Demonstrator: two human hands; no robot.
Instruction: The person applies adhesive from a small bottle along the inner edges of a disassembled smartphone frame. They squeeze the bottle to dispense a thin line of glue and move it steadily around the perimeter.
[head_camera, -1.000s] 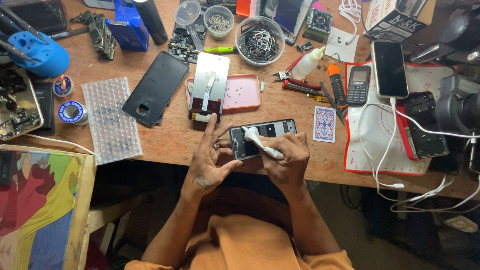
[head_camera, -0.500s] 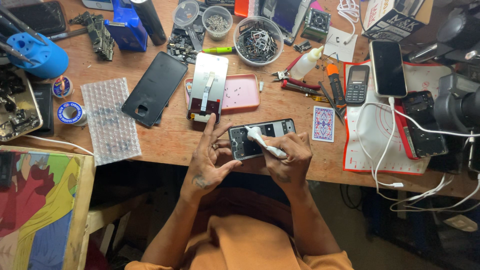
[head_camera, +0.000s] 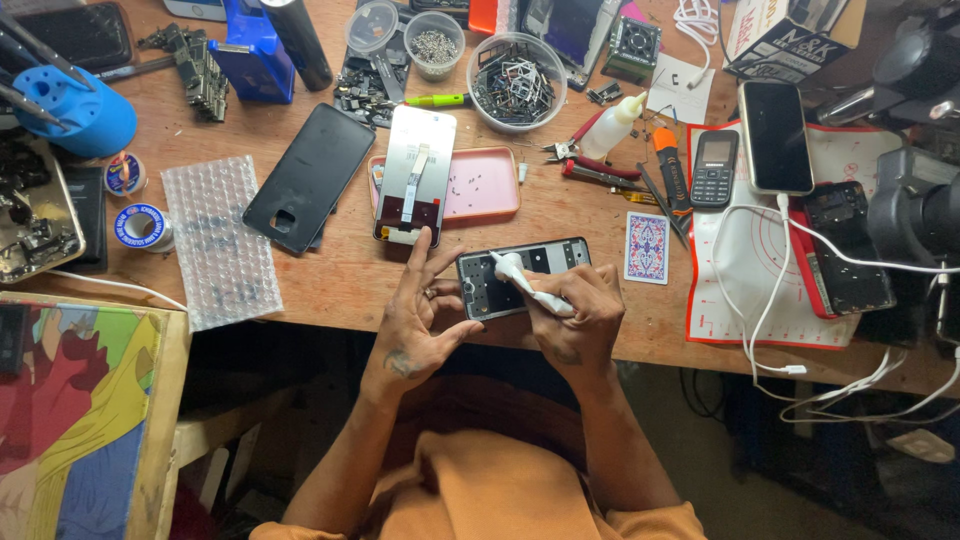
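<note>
An opened phone frame (head_camera: 522, 277), dark with its inner parts exposed, is lain flat near the front edge of the wooden desk (head_camera: 330, 280), and everything below is placed relative to it. Its left end is steadied by the left hand (head_camera: 420, 315), whose fingers are spread, the fingertips resting on the frame's left edge and the forefinger stretched up toward the silvery phone panel (head_camera: 415, 175) just above. The right hand (head_camera: 578, 318) is closed around a white tool (head_camera: 525, 285), held like a pen, with the tool's tip laid on the frame's inner surface; what the tip does there cannot be made out. Directly above the frame, a pink tray (head_camera: 480, 185) with tiny screws is seen, partly overlapped by the silvery panel. Up and to the left of the frame a black back cover (head_camera: 310, 175) is lain, and further left a sheet of bubble wrap (head_camera: 218, 240). Just to the right of the frame a small patterned card (head_camera: 647, 247) is placed, and beyond it a red-edged white work mat (head_camera: 760, 290) carrying a small keypad phone (head_camera: 713, 168) and a black smartphone (head_camera: 775, 135) with a white cable (head_camera: 770, 290) attached. Well above the frame a clear bowl (head_camera: 517, 82) of small metal parts is stood.
</note>
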